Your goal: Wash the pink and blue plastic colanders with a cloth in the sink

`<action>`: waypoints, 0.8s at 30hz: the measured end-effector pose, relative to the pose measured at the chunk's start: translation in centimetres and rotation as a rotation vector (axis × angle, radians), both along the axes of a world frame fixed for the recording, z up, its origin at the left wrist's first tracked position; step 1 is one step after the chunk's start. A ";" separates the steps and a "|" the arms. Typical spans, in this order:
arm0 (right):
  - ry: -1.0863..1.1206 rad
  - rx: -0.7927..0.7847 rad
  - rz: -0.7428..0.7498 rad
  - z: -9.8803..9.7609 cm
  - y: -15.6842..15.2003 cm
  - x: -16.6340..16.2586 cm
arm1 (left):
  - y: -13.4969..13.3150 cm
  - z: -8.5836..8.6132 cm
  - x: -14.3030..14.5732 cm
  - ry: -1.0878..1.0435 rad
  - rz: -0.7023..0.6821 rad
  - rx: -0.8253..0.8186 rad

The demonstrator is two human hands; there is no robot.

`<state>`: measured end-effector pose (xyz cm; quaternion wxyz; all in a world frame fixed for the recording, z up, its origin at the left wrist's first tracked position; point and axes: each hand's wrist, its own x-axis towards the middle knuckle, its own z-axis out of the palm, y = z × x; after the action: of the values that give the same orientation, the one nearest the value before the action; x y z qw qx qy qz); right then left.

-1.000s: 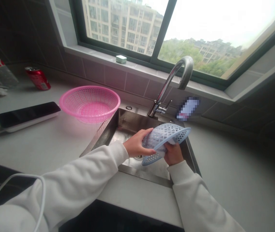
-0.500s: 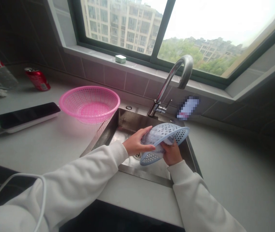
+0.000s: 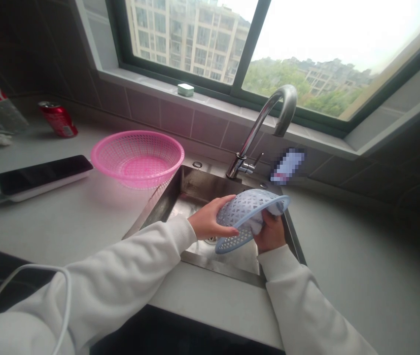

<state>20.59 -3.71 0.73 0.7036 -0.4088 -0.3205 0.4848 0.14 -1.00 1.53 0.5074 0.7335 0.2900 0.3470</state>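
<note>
A pale blue perforated basket (image 3: 245,213) is held tilted on its side over the steel sink (image 3: 195,190). My left hand (image 3: 210,221) grips its left rim, fingers curled round the outside. My right hand (image 3: 272,231) is inside the basket's open face, closed on a white cloth (image 3: 265,217) pressed against the mesh. Both sleeves are white. The chrome tap (image 3: 269,123) arches above the basket, with no water visible.
A pink perforated basket (image 3: 137,158) stands on the grey counter left of the sink. A black-and-white slab-shaped device (image 3: 42,176) lies farther left, and a red can (image 3: 58,119) stands by the back wall. A white cable (image 3: 28,276) loops at the lower left. A small white box (image 3: 185,89) sits on the windowsill.
My right hand with the cloth has shifted slightly right and up inside the blue basket. The basket has tilted a little. My left hand keeps its grip.
</note>
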 end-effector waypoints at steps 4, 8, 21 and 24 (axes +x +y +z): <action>-0.070 -0.051 0.056 -0.5 -0.1 0.0 | 0.0 0.0 0.0 0.017 0.003 0.016; -0.171 -0.064 0.071 -1.0 -0.1 -0.4 | 0.2 -0.1 -0.1 -0.001 0.016 -0.006; -0.211 -0.069 0.093 -0.8 -0.2 -0.3 | 0.0 0.4 -0.1 0.046 0.027 0.015; -0.076 -0.023 -0.030 -0.3 0.1 0.2 | -0.1 0.6 -0.1 0.040 0.010 0.015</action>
<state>20.75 -3.58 0.39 0.6934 -0.4399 -0.3352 0.4619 0.00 -1.07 2.14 0.4941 0.7426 0.3013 0.3371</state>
